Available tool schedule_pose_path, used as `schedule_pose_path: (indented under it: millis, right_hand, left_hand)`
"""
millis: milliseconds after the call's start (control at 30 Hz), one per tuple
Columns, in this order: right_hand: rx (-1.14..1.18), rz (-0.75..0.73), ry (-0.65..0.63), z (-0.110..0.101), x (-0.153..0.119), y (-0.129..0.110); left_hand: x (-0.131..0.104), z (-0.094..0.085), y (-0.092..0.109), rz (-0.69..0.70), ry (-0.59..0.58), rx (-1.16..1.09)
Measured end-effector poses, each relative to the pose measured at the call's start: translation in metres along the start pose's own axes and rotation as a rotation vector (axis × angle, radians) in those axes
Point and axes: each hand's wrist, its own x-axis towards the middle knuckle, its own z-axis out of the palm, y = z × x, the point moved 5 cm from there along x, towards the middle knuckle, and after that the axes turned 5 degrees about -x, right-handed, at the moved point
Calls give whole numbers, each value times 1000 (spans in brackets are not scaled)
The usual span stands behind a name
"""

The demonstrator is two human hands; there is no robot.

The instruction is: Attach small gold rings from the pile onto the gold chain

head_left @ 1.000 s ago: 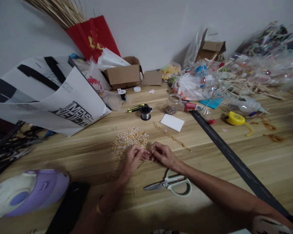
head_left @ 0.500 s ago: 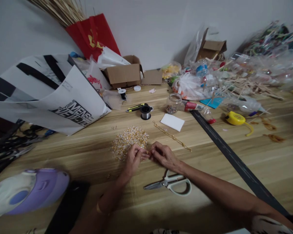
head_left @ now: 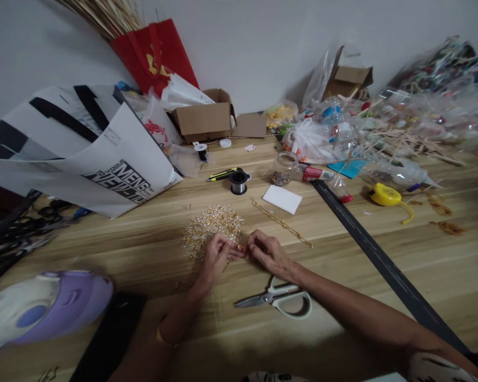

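A pile of small gold and clear beads point(head_left: 207, 225) lies on the wooden table. At its lower right edge, my left hand point(head_left: 219, 255) is closed in a pinch on a tiny gold piece. My right hand point(head_left: 267, 253) faces it, thumb and fingers pressed together; what they hold is too small to make out. The fingertips of both hands nearly meet. A gold chain point(head_left: 282, 224) stretches over the table beyond my right hand. White-handled scissors point(head_left: 276, 298) lie just below my right wrist, blades pointing left.
Behind the beads are a wire spool point(head_left: 238, 183), a cutter point(head_left: 223, 174), a white card point(head_left: 282, 199) and a bead jar point(head_left: 281, 172). A yellow tape measure point(head_left: 385, 194) lies right, beyond a dark strip point(head_left: 382, 254). A white bag point(head_left: 115, 159) and a purple-white object point(head_left: 67, 305) are left.
The camera view has shifted slightly. Both hands stay at almost the same place, still pinched near each other.
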Motion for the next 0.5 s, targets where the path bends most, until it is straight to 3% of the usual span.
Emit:
schedule_pose_path:
  millis: [233,500]
  right_hand:
    - [89,30,0,1,2,5]
    - [137,29,2,1,3,8]
  left_hand:
    - [-2,0,3,-22,0,-53]
    - [1,3,-2,-79,-92,-137]
